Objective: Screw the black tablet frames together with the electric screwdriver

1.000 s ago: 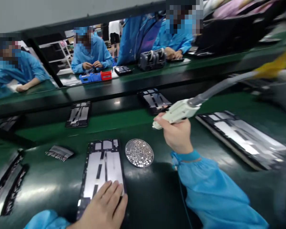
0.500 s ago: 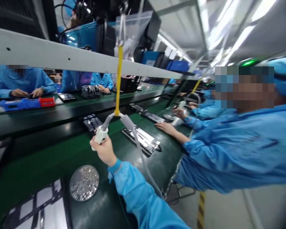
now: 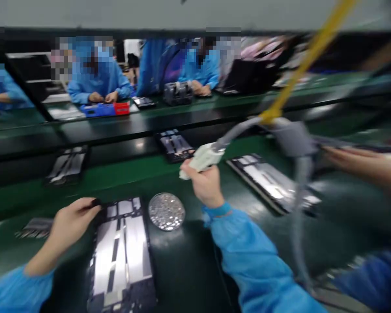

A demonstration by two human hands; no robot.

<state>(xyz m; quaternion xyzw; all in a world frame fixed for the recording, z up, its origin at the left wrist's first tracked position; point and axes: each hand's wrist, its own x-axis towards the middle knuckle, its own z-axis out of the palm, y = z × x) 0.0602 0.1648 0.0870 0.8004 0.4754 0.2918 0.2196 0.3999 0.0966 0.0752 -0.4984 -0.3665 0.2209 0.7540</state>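
My right hand (image 3: 208, 184) is wrapped round a white corded electric screwdriver (image 3: 203, 158), whose tip is hidden. Its grey cable (image 3: 236, 132) runs up to a yellow strap (image 3: 299, 78). Below and left of it lies a round dish (image 3: 167, 211) of small shiny pieces. My left hand (image 3: 72, 219) is closed at the upper left corner of an opened tablet (image 3: 120, 252) with silver battery panels. A small black bit (image 3: 95, 202) shows at its fingertips; I cannot make out whether it is held or worn.
More opened tablets lie beyond: one at left (image 3: 67, 165), one in the middle (image 3: 174, 145), one at right (image 3: 270, 182). A small dark part (image 3: 35, 228) sits left of my hand. A co-worker's hand (image 3: 361, 167) is at right. A grey beam (image 3: 150, 17) crosses overhead.
The view has swung left and down, so the bench before me shows more fully. My left hand has come into view at the tablet. My right hand still holds the screwdriver.
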